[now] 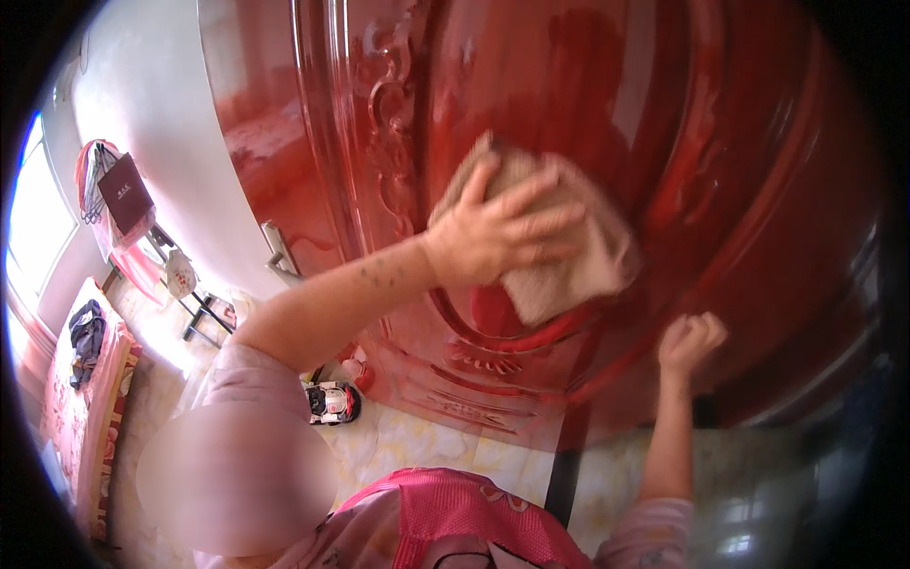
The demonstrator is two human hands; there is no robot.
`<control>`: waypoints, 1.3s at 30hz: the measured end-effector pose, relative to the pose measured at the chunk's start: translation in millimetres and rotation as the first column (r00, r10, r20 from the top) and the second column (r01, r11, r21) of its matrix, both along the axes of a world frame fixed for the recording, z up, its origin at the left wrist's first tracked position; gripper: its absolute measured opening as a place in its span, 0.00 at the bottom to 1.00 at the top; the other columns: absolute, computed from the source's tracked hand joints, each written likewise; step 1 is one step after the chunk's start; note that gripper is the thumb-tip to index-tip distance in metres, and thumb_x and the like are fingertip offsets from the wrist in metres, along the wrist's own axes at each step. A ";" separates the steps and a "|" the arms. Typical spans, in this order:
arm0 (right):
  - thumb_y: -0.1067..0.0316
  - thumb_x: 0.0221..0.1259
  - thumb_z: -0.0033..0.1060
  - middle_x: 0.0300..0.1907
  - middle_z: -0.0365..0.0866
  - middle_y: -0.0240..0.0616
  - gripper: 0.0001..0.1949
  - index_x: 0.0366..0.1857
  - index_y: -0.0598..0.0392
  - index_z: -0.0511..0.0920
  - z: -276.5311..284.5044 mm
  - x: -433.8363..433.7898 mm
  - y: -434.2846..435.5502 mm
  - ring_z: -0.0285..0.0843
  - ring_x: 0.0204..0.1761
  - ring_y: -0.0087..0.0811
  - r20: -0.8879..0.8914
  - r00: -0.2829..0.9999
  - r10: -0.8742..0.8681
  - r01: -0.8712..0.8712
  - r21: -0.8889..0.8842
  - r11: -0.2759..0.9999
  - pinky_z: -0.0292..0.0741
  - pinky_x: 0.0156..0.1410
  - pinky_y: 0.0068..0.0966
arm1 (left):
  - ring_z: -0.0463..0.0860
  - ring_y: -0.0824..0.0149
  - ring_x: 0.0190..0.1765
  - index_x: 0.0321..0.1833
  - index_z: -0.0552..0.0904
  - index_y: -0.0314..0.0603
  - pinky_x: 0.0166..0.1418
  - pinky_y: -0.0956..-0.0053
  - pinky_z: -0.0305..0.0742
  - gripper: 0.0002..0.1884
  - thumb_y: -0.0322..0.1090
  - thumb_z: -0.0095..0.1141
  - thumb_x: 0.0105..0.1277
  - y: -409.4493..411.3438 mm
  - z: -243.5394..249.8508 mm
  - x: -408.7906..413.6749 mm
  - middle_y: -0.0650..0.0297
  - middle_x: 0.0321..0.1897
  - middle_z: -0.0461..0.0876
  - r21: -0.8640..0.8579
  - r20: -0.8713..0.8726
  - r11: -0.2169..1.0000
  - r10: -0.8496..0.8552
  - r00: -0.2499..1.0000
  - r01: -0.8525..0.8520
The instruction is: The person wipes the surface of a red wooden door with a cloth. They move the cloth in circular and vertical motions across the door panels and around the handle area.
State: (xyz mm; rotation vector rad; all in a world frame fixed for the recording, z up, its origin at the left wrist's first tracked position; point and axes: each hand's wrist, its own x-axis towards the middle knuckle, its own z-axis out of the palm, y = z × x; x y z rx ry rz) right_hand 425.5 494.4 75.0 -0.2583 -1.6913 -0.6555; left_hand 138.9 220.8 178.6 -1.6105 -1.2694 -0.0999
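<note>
My left hand (501, 231) presses a folded beige cloth (558, 281) flat against the lower part of a glossy red-brown carved wooden door (540, 78). The fingers are spread over the cloth, and hand and cloth look slightly blurred. Below and to the right, my right hand (689, 345) is curled into a loose fist in front of the door, with no object visible in it. Raised scroll carving (389, 121) runs down the panel to the left of the cloth.
A door handle (281, 252) sticks out near my left forearm. A toy car (333, 402) stands on the marble-patterned floor (419, 434) by the door's foot. Further left are a hanging dark paper bag (126, 192) and a bed (75, 427) with dark clothing (87, 341) on it.
</note>
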 end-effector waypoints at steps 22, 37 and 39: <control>0.67 0.64 0.55 0.43 0.68 0.39 0.06 0.37 0.49 0.69 -1.3 -0.2 4.6 0.64 0.46 0.41 0.036 0.999 -0.024 0.024 -0.010 1.000 0.63 0.54 0.39 | 0.50 0.64 0.81 0.72 0.69 0.62 0.74 0.38 0.52 0.34 0.50 0.51 0.59 31.0 -141.6 15.7 0.80 0.77 0.56 -0.460 -0.208 0.886 -0.168 0.964 0.055; 0.64 0.68 0.52 0.40 0.67 0.37 0.06 0.36 0.48 0.67 1.6 -1.7 2.2 0.63 0.44 0.38 -0.015 1.000 0.025 -0.024 0.071 0.997 0.63 0.52 0.39 | 0.49 0.42 0.78 0.70 0.72 0.67 0.74 0.31 0.42 0.33 0.45 0.61 0.58 34.2 176.2 22.5 0.58 0.77 0.56 0.615 0.154 0.780 0.024 0.988 -0.115; 0.63 0.68 0.52 0.40 0.67 0.37 0.06 0.37 0.49 0.68 0.9 0.6 2.7 0.64 0.43 0.38 0.035 0.999 0.025 -0.027 0.038 0.999 0.63 0.52 0.39 | 0.48 0.41 0.78 0.74 0.68 0.63 0.76 0.32 0.41 0.35 0.45 0.63 0.61 47.0 204.9 27.3 0.56 0.78 0.54 0.718 0.221 0.678 -0.004 0.975 -0.160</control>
